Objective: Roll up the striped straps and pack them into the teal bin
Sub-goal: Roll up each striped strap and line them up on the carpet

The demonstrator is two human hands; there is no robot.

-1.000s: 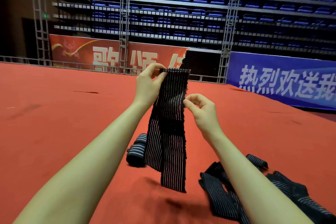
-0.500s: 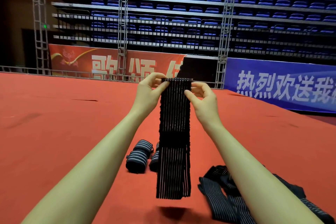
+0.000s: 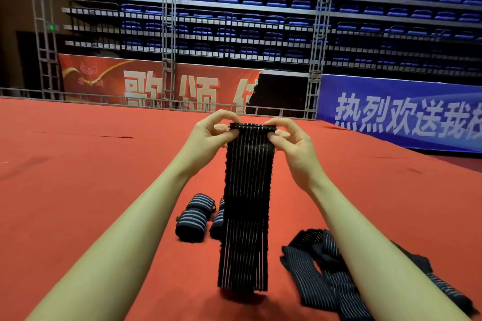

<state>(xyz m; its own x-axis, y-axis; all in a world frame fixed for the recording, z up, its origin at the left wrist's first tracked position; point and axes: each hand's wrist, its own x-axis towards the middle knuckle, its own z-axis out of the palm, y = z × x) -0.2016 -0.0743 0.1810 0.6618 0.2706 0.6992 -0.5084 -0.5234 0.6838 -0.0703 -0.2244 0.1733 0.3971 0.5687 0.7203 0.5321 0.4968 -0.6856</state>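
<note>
The left hand (image 3: 208,135) and right hand (image 3: 292,141) each pinch a top corner of the striped strap (image 3: 246,206), hanging above the red surface (image 3: 78,177). Rolling looks about to start: each grip must curl the top edge tightly downward. No teal bin shows.

striped strap (image 3: 246,216) is a ribbed, woven elastic cloth, matt, fuzzy at its edges; rolled straps (image 3: 194,217) show the same knit texture; red floor covering (image 3: 78,177) looks like matt felt carpet; truss columns (image 3: 317,34) are dull grey metal; banners (image 3: 391,112) faintly glossy
</note>
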